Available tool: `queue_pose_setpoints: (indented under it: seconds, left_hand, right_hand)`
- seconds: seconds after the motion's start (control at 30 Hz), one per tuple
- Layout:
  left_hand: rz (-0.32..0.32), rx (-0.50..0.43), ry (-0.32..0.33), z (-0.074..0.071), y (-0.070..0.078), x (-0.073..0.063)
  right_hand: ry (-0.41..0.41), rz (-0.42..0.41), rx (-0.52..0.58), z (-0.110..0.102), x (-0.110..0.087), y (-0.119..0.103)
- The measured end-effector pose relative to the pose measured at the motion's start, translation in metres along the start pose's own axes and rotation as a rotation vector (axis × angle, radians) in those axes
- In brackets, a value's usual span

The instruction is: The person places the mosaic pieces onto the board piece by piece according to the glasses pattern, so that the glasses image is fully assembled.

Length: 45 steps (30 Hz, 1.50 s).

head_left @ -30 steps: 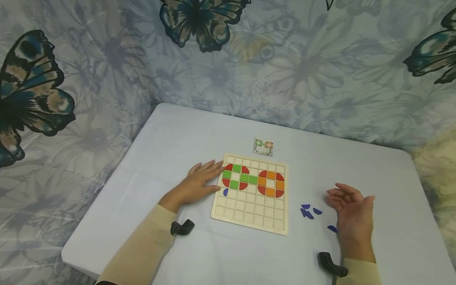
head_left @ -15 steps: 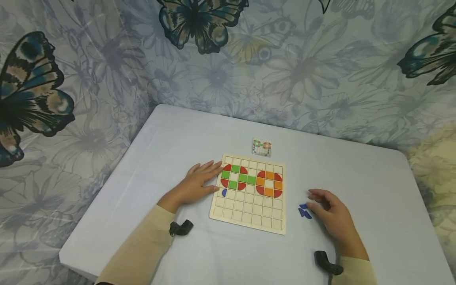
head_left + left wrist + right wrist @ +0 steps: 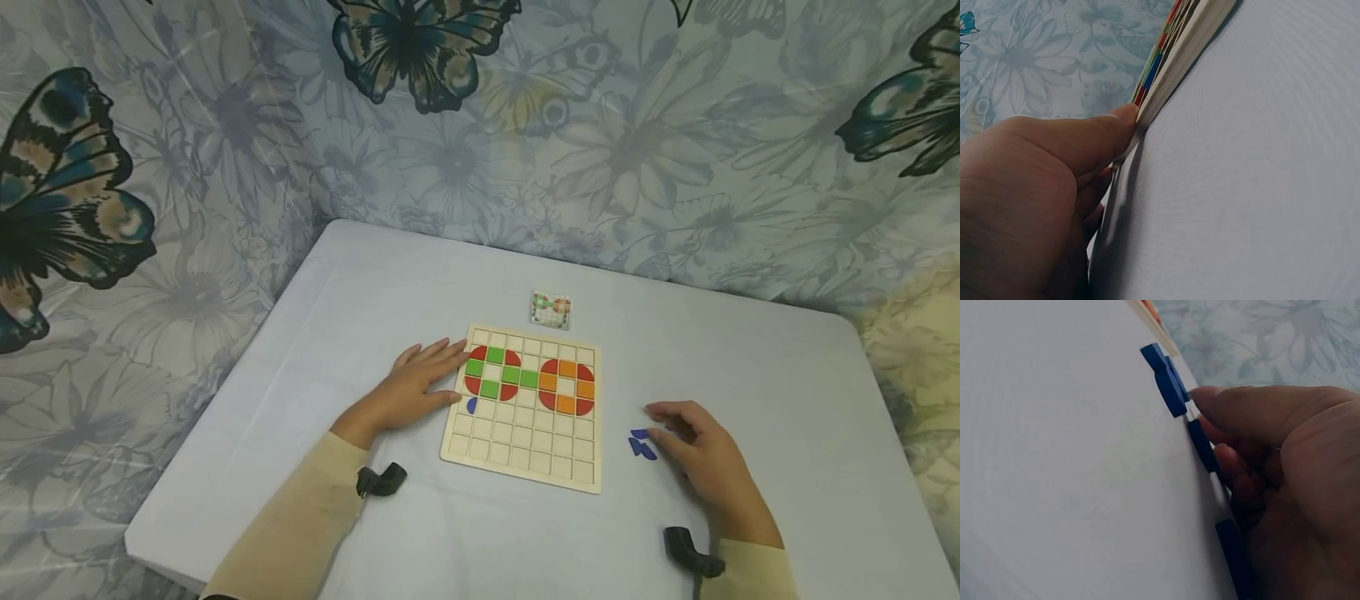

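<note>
My left hand (image 3: 416, 383) lies with extended fingers along the left edge of a square wooden grid board (image 3: 521, 457); in the left wrist view the thumb (image 3: 1104, 134) touches that edge. Red, green and orange pieces form two rings joined by green squares on the board. One blue half-round piece (image 3: 472, 406) sits in a cell below the left ring. Right of the board, my right hand (image 3: 705, 454) hovers low over loose blue pieces (image 3: 648, 452), thumb and forefinger apart. Its thumb tip is close beside one blue piece (image 3: 1170, 394); contact is unclear. The hand hides other pieces from the head view.
A small pattern card (image 3: 551, 309) lies behind the board on the white table (image 3: 375, 275). A patterned butterfly cloth (image 3: 465, 167) hangs behind the table. Black wrist devices (image 3: 382, 480) sit at both sleeves. In the right wrist view another blue piece (image 3: 1234, 559) lies nearer the palm.
My right hand has turned from palm up to palm down and moved left over the blue pieces, then stayed nearly still. The left hand and the board keep their places.
</note>
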<state>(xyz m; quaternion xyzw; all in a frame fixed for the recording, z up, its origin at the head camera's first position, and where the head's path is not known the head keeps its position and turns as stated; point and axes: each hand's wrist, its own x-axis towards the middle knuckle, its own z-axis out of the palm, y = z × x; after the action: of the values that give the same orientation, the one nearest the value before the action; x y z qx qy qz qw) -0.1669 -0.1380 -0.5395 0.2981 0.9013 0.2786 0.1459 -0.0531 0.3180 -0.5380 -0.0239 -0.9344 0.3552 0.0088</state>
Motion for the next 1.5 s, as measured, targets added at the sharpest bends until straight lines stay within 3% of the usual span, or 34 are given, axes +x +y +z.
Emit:
queue_pose_setpoints:
  seconds: [0.17,0.57,0.87,1.37,1.5]
  left_hand:
    - [0.002,0.009,-0.001,0.0,0.0,0.001]
    - [-0.007,0.006,-0.003,0.0,0.001,-0.001]
    - [-0.004,0.002,0.004,0.001,0.0,0.001]
    - [-0.004,-0.006,0.008,0.002,-0.001,0.0]
    - [-0.001,0.001,0.011,0.002,-0.001,0.001]
  right_hand:
    - [-0.019,-0.021,0.032,-0.003,0.001,0.002]
    - [-0.024,-0.179,0.041,0.008,0.003,0.001]
    - [-0.013,-0.051,-0.032,0.013,0.003,-0.01]
    - [0.022,-0.012,-0.064,0.019,0.003,-0.019]
    - [-0.007,0.012,-0.081,0.018,0.004,-0.023]
